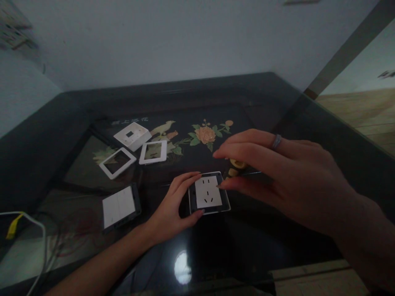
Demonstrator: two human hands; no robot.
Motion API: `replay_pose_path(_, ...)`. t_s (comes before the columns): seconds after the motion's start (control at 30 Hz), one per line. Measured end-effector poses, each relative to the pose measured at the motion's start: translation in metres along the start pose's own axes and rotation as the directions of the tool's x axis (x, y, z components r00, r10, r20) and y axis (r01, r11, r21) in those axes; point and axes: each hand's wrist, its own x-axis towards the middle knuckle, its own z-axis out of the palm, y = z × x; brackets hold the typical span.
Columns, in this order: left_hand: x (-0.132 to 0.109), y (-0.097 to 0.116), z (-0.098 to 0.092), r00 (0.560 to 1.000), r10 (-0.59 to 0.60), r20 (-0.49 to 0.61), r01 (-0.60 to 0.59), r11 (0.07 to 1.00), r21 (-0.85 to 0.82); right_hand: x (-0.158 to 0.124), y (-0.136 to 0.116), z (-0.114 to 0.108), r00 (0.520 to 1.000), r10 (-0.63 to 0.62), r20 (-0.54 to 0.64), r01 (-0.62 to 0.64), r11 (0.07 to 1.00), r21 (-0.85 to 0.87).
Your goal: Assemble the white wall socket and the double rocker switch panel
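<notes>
My left hand grips a wall socket at its left side, fingers on the top edge and thumb at the bottom. The socket has a white face with several slots and a dark mounting frame, and a white rim shows around it. It lies face up on the dark table. Just right of it and closer to the camera hovers my right hand, which wears a ring. Its thumb and fingers are apart, and I see nothing held between them; the yellow seen through the gap looks like table decoration.
Left on the glossy table are a white back box, a white cover frame and a second cover frame. Nearer lies a white-faced switch module. A white cable with a yellow tag runs at far left.
</notes>
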Motion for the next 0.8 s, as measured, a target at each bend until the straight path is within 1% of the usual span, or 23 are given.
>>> replay_pose_path(0.1,0.001,0.0,0.0,1.0,-0.007,0.0,0.007,1.0,-0.017,-0.003,0.003,-0.007,0.994,0.013,0.106,-0.034,0.979,0.201)
replay_pose_path(0.17,0.001,0.0,0.0,1.0,-0.009,-0.003,0.009,1.0,-0.019,-0.003,0.004,-0.009,0.993,0.001,0.117,-0.031,0.966,0.255)
replay_pose_path(0.2,0.001,0.0,0.0,1.0,-0.011,-0.003,0.011,1.0,-0.016,-0.003,0.004,-0.009,0.995,0.003,0.103,-0.029,0.968,0.247)
replay_pose_path(0.27,0.001,0.0,0.0,1.0,-0.012,-0.007,0.012,1.0,-0.01,-0.002,0.002,-0.008,0.999,0.024,0.048,-0.032,0.984,0.176)
replay_pose_path(0.37,0.001,0.001,-0.001,1.0,-0.009,-0.013,0.008,1.0,-0.011,0.0,-0.001,-0.004,0.999,0.039,-0.028,-0.039,0.999,0.01)
replay_pose_path(0.43,0.001,0.001,-0.001,1.0,-0.01,-0.013,0.01,1.0,-0.013,0.001,-0.002,-0.001,0.998,0.036,-0.058,-0.041,0.996,-0.08)
replay_pose_path(0.5,0.0,0.001,0.0,1.0,-0.016,-0.009,0.016,1.0,-0.012,0.002,-0.002,0.0,0.997,0.041,-0.063,-0.048,0.992,-0.119)
replay_pose_path(0.57,0.0,0.001,0.0,1.0,-0.024,-0.007,0.024,1.0,-0.016,0.001,0.0,-0.002,0.999,0.04,-0.025,-0.042,0.997,-0.066)
replay_pose_path(0.7,0.001,0.001,0.0,1.0,-0.019,-0.008,0.019,1.0,-0.024,-0.002,0.005,-0.008,0.992,0.024,0.121,-0.048,0.978,0.201)
replay_pose_path(0.73,0.001,0.001,0.0,1.0,-0.018,-0.009,0.018,1.0,-0.023,-0.002,0.006,-0.01,0.989,0.021,0.145,-0.056,0.969,0.239)
replay_pose_path(0.8,0.001,0.001,-0.001,1.0,-0.018,-0.01,0.018,1.0,-0.019,-0.002,0.007,-0.012,0.989,0.023,0.149,-0.061,0.964,0.259)
